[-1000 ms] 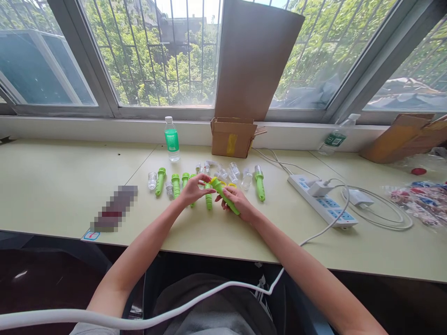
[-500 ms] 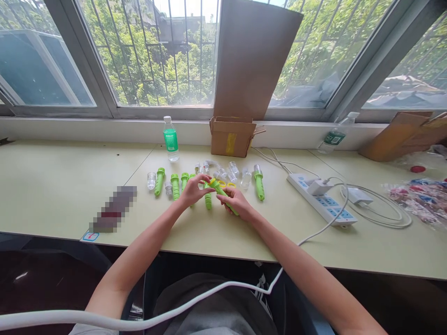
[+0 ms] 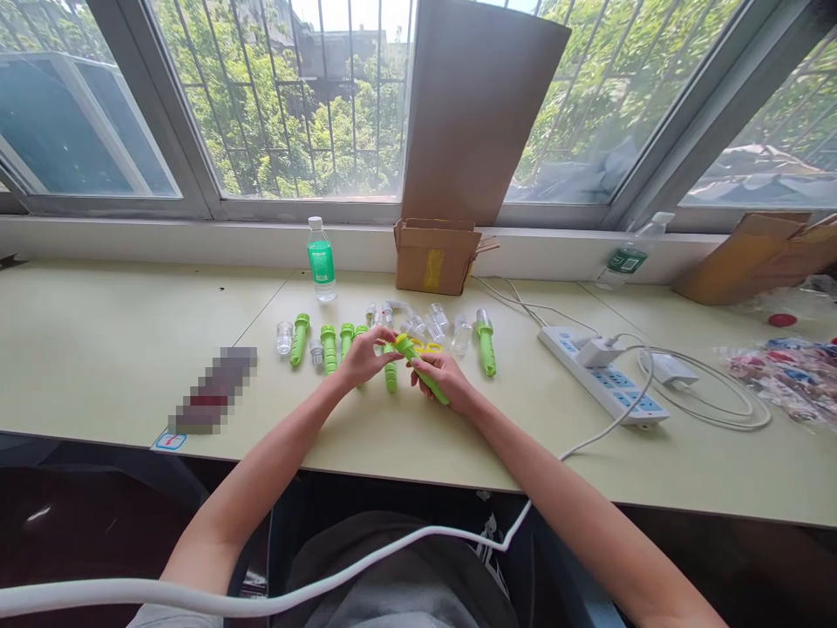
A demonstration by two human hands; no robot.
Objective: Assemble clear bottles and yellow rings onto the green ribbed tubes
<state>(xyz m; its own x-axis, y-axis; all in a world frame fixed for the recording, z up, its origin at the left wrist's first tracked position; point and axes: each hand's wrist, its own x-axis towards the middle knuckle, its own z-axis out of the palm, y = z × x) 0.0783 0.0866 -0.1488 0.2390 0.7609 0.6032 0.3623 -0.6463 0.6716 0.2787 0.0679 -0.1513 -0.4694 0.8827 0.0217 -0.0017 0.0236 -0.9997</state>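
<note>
My right hand [image 3: 441,379] is wrapped round a green flashlight-like handle [image 3: 428,377], which slants up toward the left. A yellow ring [image 3: 401,341] sits at its upper end. There the thumb and fingers of my left hand [image 3: 366,356] pinch at the ring; the exact contact is partly hidden. Loose yellow rings [image 3: 432,347] lie just behind my right hand. Several more green handles stand or lie around my hands, among them one [image 3: 299,340] to the left and one with a clear cap [image 3: 485,342] to the right. Clear plastic caps [image 3: 461,335] are scattered between them.
Behind the parts stand a water bottle [image 3: 321,262] and a small cardboard box [image 3: 432,257]. To the right lies a power strip [image 3: 605,377] with cables, and beyond it bagged coloured pieces [image 3: 785,371]. A white cable [image 3: 366,551] runs across my lap.
The green handle's ringed end has shifted very slightly to the right and tilted a little. My hands stay in almost the same place.
</note>
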